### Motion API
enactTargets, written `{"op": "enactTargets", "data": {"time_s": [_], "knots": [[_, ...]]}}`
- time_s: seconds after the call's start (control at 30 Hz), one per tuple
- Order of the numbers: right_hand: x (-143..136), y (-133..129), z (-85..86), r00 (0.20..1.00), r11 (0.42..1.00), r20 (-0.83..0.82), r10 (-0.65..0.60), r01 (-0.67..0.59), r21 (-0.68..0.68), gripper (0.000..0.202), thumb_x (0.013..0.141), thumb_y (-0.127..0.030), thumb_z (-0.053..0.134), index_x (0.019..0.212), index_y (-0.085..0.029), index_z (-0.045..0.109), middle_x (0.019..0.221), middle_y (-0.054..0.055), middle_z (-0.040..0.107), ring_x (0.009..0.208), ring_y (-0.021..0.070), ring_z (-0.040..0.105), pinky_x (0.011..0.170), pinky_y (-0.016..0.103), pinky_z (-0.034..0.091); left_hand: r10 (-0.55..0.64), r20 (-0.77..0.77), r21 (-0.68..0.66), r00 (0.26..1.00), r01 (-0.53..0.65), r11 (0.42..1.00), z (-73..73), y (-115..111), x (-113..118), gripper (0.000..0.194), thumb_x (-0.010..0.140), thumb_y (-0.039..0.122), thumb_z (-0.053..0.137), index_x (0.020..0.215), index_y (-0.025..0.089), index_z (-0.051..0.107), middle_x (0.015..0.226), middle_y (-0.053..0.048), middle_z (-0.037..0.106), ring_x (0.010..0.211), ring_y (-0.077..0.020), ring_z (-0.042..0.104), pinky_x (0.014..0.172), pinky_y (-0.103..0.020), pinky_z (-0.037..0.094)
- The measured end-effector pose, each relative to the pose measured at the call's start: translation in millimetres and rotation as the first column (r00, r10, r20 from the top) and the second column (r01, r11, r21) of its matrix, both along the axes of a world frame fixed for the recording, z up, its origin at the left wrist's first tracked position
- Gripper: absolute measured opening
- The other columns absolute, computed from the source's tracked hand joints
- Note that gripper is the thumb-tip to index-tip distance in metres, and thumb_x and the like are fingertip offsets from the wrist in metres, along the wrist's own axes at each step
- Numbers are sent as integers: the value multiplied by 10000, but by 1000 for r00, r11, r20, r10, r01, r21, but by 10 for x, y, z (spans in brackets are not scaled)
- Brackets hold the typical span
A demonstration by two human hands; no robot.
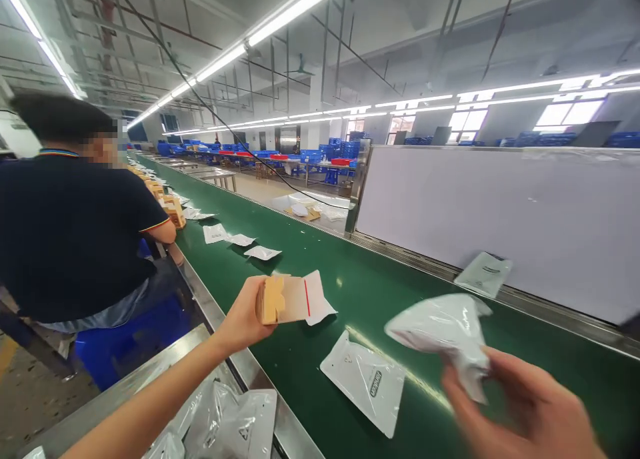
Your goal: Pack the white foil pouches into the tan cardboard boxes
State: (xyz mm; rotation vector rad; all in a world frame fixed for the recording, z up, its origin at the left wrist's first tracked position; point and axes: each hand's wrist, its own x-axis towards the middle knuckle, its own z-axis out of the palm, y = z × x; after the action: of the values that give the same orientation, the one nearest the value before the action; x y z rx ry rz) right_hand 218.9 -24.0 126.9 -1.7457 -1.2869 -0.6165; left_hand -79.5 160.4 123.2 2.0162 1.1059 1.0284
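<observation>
My left hand is closed around a small cardboard box with its flaps toward me, held above the green conveyor belt. Just beyond the box, a white pouch shows partly, its near part hidden. On the right, my right hand pinches a corner of a shiny white plastic pouch, which hangs over the belt, slightly blurred. Flat on the belt between my hands lies a white pouch with black print.
The green conveyor belt runs away to the far left, carrying several white pouches. Another pouch leans on a white side panel. A co-worker sits at left beside boxes. More pouches lie on a metal side table.
</observation>
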Motion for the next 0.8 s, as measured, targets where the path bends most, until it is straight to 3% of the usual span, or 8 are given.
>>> {"op": "enactTargets", "data": {"time_s": [0.07, 0.1, 0.2, 0.3, 0.47, 0.63, 0.73, 0.8], "knots": [[-398, 44, 194, 938, 921, 203, 281, -323, 217, 284, 781, -121, 581, 1045, -220, 551, 795, 61, 627, 688, 196, 618, 602, 289, 526, -33, -61, 54, 998, 36, 998, 40, -411, 239, 590, 599, 220, 684, 1113, 210, 394, 1107, -55, 489, 992, -227, 539, 852, -375, 475], [-557, 68, 256, 916, 901, 245, 319, -373, 220, 291, 786, -75, 561, 1037, -221, 542, 789, 43, 622, 713, 177, 604, 653, 286, 522, -18, -72, 77, 997, 24, 997, 42, -584, 343, 571, 612, 229, 682, 1104, 212, 392, 1088, -56, 493, 958, -222, 549, 817, -370, 487], [-777, 57, 334, 795, 820, 359, 489, -559, 121, 257, 819, -18, 477, 1017, -155, 568, 766, 56, 605, 739, 170, 557, 687, 296, 496, 84, -45, 131, 995, -78, 988, -1, -929, 573, 562, 627, 250, 679, 1100, 210, 380, 1058, -61, 497, 936, -222, 553, 797, -377, 494], [-685, -95, 334, 694, 761, 371, 617, -646, -58, 273, 846, -6, 391, 948, -130, 612, 760, 66, 601, 736, 165, 544, 642, 277, 482, 84, -47, 230, 995, -70, 971, -75, -1067, 704, 525, 638, 266, 656, 1082, 194, 387, 1039, -75, 501, 941, -236, 549, 802, -392, 495], [-455, -389, 277, 721, 719, 115, 684, -639, -274, 401, 796, 23, 298, 950, -183, 606, 877, 51, 617, 730, 131, 560, 609, 224, 495, -30, -86, 458, 996, 66, 886, -171, -1195, 903, 535, 694, 218, 605, 1168, 204, 356, 1124, -100, 485, 1028, -241, 525, 858, -389, 488], [-422, -489, 92, 686, 558, -185, 703, -694, -454, 350, 675, -192, 584, 1023, -173, 558, 1049, 75, 603, 1032, 224, 546, 888, 319, 491, -147, -197, 674, 969, 243, 697, -249, -1370, 1147, 557, 725, 88, 526, 1226, 225, 325, 1164, -111, 462, 1131, -255, 466, 1036, -514, 337], [-386, -563, 10, 715, 574, -255, 651, -683, -453, 442, 585, -226, 736, 994, -197, 572, 1055, 44, 615, 1028, 233, 553, 908, 323, 475, -166, -228, 559, 960, 268, 785, -320, -1472, 1260, 581, 708, 63, 497, 1233, 248, 330, 1197, -105, 457, 1140, -263, 470, 1018, -513, 364], [-356, -669, 17, 826, 716, -250, 506, -564, -413, 227, 629, -199, 718, 820, -211, 595, 856, -2, 646, 815, 190, 607, 759, 292, 515, -146, -202, 359, 969, 211, 909, -367, -1568, 1354, 582, 676, 111, 539, 1208, 244, 344, 1194, -110, 464, 1107, -281, 495, 942, -490, 440]]}}
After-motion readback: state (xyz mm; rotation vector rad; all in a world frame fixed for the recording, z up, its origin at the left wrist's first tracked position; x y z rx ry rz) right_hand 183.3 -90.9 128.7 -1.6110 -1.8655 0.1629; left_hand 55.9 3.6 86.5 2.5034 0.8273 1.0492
